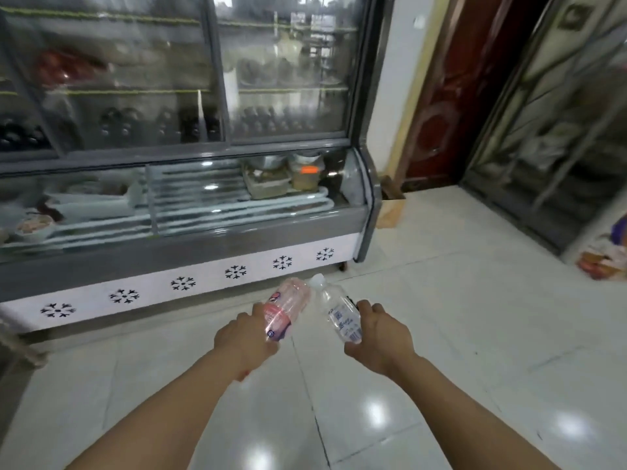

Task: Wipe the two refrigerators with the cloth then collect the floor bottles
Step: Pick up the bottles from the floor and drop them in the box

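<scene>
My left hand (246,340) grips a clear plastic bottle with a pink label (285,308), tilted away from me. My right hand (378,337) grips a clear bottle with a white cap and a blue-printed label (341,313), also tilted forward. The two bottles nearly touch at their upper ends above the white tiled floor (441,334). In front of me stands a glass-fronted display refrigerator (203,184) with snowflake marks on its white base. A second glass-door refrigerator (556,130) stands at the right. No cloth is in view.
A dark red door (464,96) lies between the two refrigerators. Coloured packages (607,256) sit on the floor at the far right. A cardboard piece (390,212) leans by the display refrigerator's right corner. Glossy tiles stretch around me.
</scene>
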`<state>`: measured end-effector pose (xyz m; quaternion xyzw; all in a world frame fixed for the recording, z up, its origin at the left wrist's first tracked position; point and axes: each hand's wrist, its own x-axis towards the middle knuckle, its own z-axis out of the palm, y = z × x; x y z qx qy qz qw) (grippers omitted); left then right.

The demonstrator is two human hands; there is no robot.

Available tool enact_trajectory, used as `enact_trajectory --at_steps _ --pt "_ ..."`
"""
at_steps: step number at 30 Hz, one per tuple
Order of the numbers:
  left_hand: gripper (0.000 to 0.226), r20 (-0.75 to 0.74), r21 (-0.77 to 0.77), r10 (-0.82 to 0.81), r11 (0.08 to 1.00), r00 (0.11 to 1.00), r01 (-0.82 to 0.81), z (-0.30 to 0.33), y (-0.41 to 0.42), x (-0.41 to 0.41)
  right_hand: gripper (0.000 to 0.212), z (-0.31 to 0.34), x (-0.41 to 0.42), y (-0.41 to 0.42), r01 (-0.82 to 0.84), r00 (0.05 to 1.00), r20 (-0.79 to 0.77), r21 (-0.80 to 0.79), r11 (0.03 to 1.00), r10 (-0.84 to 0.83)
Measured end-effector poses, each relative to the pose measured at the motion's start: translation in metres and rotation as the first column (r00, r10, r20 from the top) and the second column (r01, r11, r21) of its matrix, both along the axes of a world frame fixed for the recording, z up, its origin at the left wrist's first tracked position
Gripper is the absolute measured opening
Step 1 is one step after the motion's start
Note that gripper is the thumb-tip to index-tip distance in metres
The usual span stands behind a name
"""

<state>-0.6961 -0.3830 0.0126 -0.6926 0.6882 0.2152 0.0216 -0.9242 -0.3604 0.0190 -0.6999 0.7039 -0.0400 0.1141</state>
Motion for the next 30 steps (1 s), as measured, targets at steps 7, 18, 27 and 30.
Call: enact_trajectory --at_steps 7,18,27,30 --pt "0.065 0.059 -0.088 -0.269 0.958 0.961 0.273 0.02 -0.03 -0.148 0.061 0.029 -0.15 0.025 0.222 0.974 -0.047 -0.03 0.975 -0.223" --pt "0.062 0.005 -0.115 -0.505 0.857 0.863 0.502 0.023 -0.145 -0.336 0.064 0.041 -0.32 -0.024 0.454 0.887 -0.072 -0.043 0.89 -0.456" --pt "0.064 0.036 -0.126 -0.597 0.793 0.802 0.596 0.046 -0.262 -0.473 0.062 0.057 -0.441 -0.106 0.563 0.822 -0.043 -0.076 0.823 -0.567" --pt "0.065 0.056 -0.137 -0.624 0.768 0.779 0.626 0.05 -0.293 -0.518 0.062 0.059 -0.482 -0.132 0.572 0.817 -0.028 -0.092 0.815 -0.576"
